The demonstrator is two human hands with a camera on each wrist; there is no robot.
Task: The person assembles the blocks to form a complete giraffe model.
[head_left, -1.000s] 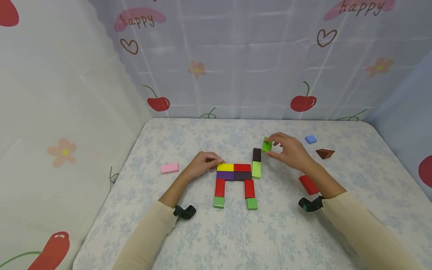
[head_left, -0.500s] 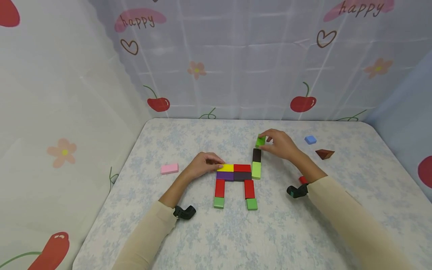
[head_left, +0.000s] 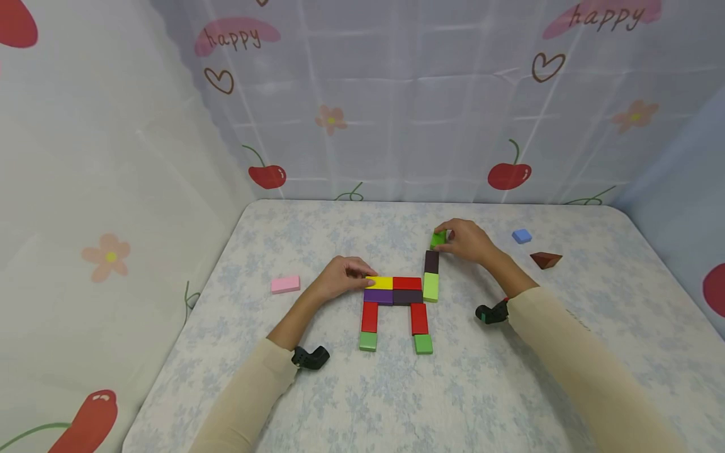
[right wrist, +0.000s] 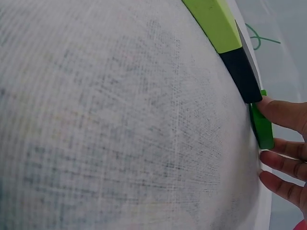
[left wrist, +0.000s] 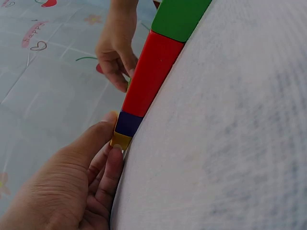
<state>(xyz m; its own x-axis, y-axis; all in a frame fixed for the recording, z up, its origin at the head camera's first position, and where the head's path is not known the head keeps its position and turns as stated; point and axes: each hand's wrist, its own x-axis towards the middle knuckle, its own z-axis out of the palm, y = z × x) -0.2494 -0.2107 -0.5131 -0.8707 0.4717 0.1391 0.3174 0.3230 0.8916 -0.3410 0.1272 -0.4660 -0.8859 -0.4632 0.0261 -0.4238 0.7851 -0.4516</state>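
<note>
My right hand [head_left: 467,240] pinches a bright green block [head_left: 437,240] between thumb and fingers. That block sits at the far end of a dark brown block [head_left: 432,262], which lines up with a lime block [head_left: 430,287]. In the right wrist view the thumb is right at the joint between green [right wrist: 262,127] and dark. My left hand [head_left: 342,277] holds the left end of a yellow block [head_left: 382,283] between thumb and fingers. Beside the yellow lie a red block [head_left: 406,284], a purple block [head_left: 378,296] and another dark block [head_left: 407,296].
Two red blocks extend toward me like legs, the left red leg [head_left: 369,317] ending in a green block [head_left: 368,341]. A pink block [head_left: 286,285] lies left; a blue block [head_left: 522,236] and a brown triangular block [head_left: 546,260] lie right. A curtain [head_left: 396,113] hangs behind the table.
My right hand has moved left with the green block, from beside the dark block to its far end, and lowered slightly. The left hand stays at the yellow block.
</note>
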